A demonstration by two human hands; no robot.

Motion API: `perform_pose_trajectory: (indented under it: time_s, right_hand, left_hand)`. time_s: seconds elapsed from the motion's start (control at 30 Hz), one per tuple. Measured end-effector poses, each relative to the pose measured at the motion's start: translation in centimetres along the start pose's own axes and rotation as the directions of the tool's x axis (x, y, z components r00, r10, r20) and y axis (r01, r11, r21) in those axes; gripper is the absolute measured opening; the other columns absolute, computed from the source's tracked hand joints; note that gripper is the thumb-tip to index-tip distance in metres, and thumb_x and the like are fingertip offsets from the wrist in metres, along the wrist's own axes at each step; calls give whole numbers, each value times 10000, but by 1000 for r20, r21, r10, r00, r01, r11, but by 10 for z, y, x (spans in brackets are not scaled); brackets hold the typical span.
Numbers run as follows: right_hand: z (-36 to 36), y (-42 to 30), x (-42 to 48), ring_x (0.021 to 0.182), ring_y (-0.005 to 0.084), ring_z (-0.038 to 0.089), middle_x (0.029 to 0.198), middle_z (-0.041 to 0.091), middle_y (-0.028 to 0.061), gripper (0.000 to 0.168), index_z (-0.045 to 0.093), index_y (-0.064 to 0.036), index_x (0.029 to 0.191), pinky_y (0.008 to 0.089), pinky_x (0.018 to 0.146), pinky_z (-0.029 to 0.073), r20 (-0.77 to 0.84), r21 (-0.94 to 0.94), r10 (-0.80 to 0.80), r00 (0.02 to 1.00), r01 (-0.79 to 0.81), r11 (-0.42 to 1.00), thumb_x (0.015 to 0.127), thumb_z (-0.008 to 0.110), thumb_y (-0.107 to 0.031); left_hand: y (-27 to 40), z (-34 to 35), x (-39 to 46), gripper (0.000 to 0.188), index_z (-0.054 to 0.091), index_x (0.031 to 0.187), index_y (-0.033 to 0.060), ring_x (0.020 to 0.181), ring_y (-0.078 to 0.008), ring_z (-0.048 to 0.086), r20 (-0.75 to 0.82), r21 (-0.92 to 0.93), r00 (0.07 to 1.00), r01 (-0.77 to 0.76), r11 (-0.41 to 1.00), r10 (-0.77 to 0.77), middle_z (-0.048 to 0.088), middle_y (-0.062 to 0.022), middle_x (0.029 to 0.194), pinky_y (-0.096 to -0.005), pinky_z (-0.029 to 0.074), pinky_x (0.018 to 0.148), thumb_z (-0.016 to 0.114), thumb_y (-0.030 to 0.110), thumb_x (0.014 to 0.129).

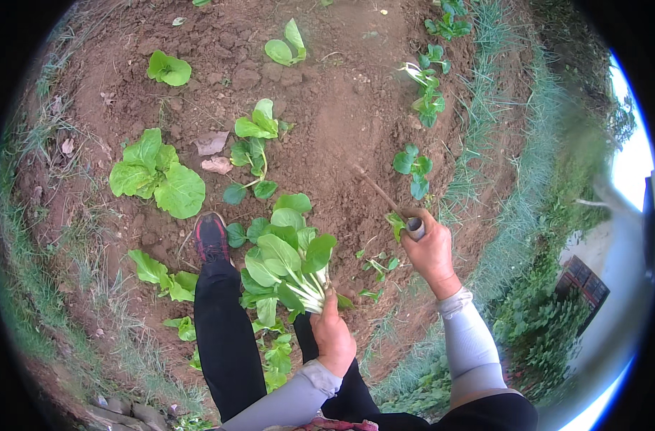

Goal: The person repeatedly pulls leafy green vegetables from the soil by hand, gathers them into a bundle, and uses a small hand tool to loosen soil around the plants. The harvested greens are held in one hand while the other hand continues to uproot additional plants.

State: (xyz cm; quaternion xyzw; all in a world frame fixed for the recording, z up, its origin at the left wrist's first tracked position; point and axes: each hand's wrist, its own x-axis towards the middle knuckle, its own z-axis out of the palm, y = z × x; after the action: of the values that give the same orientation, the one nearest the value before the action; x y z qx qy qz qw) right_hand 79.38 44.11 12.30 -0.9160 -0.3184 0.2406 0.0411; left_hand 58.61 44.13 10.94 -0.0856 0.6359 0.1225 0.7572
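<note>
My left hand [334, 338] grips a bunch of leafy greens with pale stems [284, 256], probably bok choy. The bunch is held above the soil, its leaves pointing up and to the left. In my right hand [432, 249] is a rusty metal tool with a narrow blade and a hollow tubular handle [415, 228]. The blade [378, 187] points up and to the left over bare soil. A small yellowish-green leaf [396, 225] shows beside the right fingers. Several loose small green sprigs [380, 266] lie on the soil between my hands.
A large light-green leafy plant [158, 172] grows left of centre, above my dark shoe [211, 237]. Smaller greens [257, 121] stand further up. Low plants [413, 168] are on the right, beside a strip of thin grassy leaves [500, 237]. Two dry leaves [211, 143] lie on the soil.
</note>
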Motion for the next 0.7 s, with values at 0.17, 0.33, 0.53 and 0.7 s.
perform_pose_trajectory:
  time_s: [0.17, 0.33, 0.53, 0.7]
  right_hand:
    - [-83, -69, 25, 643, 317, 630, 695, 630, 136, 206, 628, -94, 911, 388, 586, 497, 45, -203, -81, 996, 89, 975, 707, 650, -77]
    - [-80, -89, 78, 642, 317, 636, 668, 627, 139, 192, 626, -88, 900, 394, 592, 503, 122, -292, -98, 988, 130, 948, 710, 653, -95]
    - [83, -83, 212, 752, 360, 634, 758, 646, 188, 198, 626, -107, 897, 448, 705, 508, 216, -421, -121, 969, 204, 884, 705, 618, -156]
    - [100, 40, 246, 787, 316, 644, 798, 657, 148, 269, 655, -154, 950, 379, 724, 518, 254, -130, -226, 941, 265, 955, 681, 654, -158]
  left_hand:
    - [62, 38, 12, 242, 512, 1137, 20, 816, -154, 563, 9, -112, 996, -87, 990, 89, 566, -73, 979, -342, 510, 680, 462, 171, 954]
    - [115, 75, 26, 266, 511, 1150, 38, 770, -170, 570, -87, -238, 988, -148, 960, 130, 583, -67, 885, -320, 490, 691, 478, 206, 947]
    - [123, 93, 36, 296, 512, 1156, -2, 734, -164, 546, -73, -345, 995, -86, 935, 65, 588, -82, 839, -301, 467, 679, 437, 209, 962]
    - [113, 84, 38, 276, 518, 1141, 4, 738, -176, 543, -192, -345, 974, -179, 921, 118, 577, -76, 832, -317, 455, 670, 450, 201, 960]
